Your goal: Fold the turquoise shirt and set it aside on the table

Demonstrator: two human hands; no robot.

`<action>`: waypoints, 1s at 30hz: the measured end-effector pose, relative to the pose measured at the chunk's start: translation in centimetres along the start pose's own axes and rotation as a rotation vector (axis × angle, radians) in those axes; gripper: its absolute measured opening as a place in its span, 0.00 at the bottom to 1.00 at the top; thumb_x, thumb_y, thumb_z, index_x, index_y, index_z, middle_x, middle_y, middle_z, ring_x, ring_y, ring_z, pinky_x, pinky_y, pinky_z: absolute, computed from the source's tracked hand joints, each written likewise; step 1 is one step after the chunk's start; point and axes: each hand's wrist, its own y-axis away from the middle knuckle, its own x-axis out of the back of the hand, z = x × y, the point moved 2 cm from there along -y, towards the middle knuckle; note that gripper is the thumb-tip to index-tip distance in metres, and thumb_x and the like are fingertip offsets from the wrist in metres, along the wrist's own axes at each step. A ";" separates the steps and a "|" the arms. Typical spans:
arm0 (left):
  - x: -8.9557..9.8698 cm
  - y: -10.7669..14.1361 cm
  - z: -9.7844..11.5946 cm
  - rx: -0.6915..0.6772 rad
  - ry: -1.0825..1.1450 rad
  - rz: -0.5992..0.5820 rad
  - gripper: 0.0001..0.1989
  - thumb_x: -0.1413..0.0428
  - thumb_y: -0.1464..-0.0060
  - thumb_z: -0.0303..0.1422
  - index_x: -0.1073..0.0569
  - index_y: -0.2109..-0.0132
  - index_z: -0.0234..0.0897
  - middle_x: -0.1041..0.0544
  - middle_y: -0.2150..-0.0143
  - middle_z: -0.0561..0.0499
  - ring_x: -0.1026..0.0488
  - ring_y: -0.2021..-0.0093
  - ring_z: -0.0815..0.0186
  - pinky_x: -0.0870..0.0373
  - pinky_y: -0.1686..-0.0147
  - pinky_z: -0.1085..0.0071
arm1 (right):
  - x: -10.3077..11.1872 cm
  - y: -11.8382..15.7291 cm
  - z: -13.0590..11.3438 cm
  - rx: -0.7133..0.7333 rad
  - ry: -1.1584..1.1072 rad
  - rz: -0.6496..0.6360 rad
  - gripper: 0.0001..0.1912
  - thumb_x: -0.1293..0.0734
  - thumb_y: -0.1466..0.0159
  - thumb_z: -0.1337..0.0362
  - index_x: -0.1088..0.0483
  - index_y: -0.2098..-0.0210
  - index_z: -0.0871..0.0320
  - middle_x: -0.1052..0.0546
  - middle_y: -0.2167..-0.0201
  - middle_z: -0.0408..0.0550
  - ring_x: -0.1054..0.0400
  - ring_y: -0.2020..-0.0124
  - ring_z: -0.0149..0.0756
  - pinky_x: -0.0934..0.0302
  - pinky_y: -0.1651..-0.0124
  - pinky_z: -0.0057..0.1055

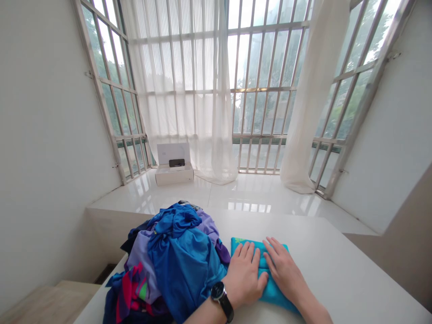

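A turquoise folded garment [265, 245] with a green print at its far left corner lies flat on the white table. My left hand [245, 272], with a black watch at the wrist, rests palm down on its left part, fingers stretched out. On the right part lies my right hand [283, 267], also flat with fingers extended. Both hands cover much of the cloth, and neither grasps it. Close on the left, a heap of crumpled clothes [185, 252] in blue, lilac, navy and pink rises beside my left forearm.
The white table [324, 252] adjoins a glossy window sill [256, 193]. An open white box [174, 175] with a dark phone-like object [177, 163] stands there. Sheer curtains [216, 135] hang before barred windows. Walls close in on both sides.
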 end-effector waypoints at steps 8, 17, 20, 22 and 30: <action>0.3 0.1 0.1 -0.007 0.006 -0.016 0.32 0.60 0.32 0.44 0.46 0.28 0.30 0.49 0.26 0.38 0.54 0.26 0.50 0.58 0.28 0.48 | 0.0 0.6 -0.5 -0.037 -0.012 -0.294 0.33 0.50 0.29 0.53 0.48 0.29 0.65 0.49 0.27 0.56 0.57 0.27 0.45 0.57 0.26 0.47; 0.4 0.3 0.0 -0.008 0.019 -0.030 0.32 0.61 0.32 0.43 0.45 0.28 0.31 0.48 0.26 0.39 0.53 0.27 0.50 0.60 0.29 0.48 | -0.6 0.8 0.0 -0.030 -0.003 -0.248 0.32 0.49 0.29 0.54 0.46 0.30 0.61 0.47 0.28 0.57 0.54 0.27 0.47 0.54 0.28 0.50; 0.6 0.3 0.1 -0.007 0.024 -0.040 0.32 0.61 0.32 0.44 0.46 0.28 0.30 0.49 0.26 0.38 0.54 0.26 0.50 0.60 0.29 0.48 | -0.6 0.8 -0.1 -0.041 -0.003 -0.248 0.31 0.49 0.29 0.54 0.46 0.30 0.61 0.47 0.28 0.57 0.54 0.27 0.47 0.54 0.28 0.50; 0.7 0.3 0.2 -0.007 0.018 -0.045 0.32 0.61 0.32 0.43 0.46 0.28 0.30 0.49 0.26 0.38 0.54 0.26 0.50 0.60 0.29 0.48 | -0.5 0.8 -0.2 -0.044 0.000 -0.254 0.32 0.50 0.28 0.55 0.46 0.30 0.61 0.47 0.28 0.57 0.54 0.27 0.47 0.54 0.28 0.51; 0.4 0.3 0.0 -0.011 0.003 -0.035 0.32 0.61 0.32 0.43 0.46 0.28 0.31 0.49 0.26 0.39 0.54 0.26 0.50 0.60 0.29 0.48 | 0.1 0.8 -0.5 -0.063 0.014 -0.295 0.32 0.50 0.29 0.54 0.48 0.29 0.62 0.48 0.27 0.57 0.55 0.27 0.47 0.56 0.27 0.48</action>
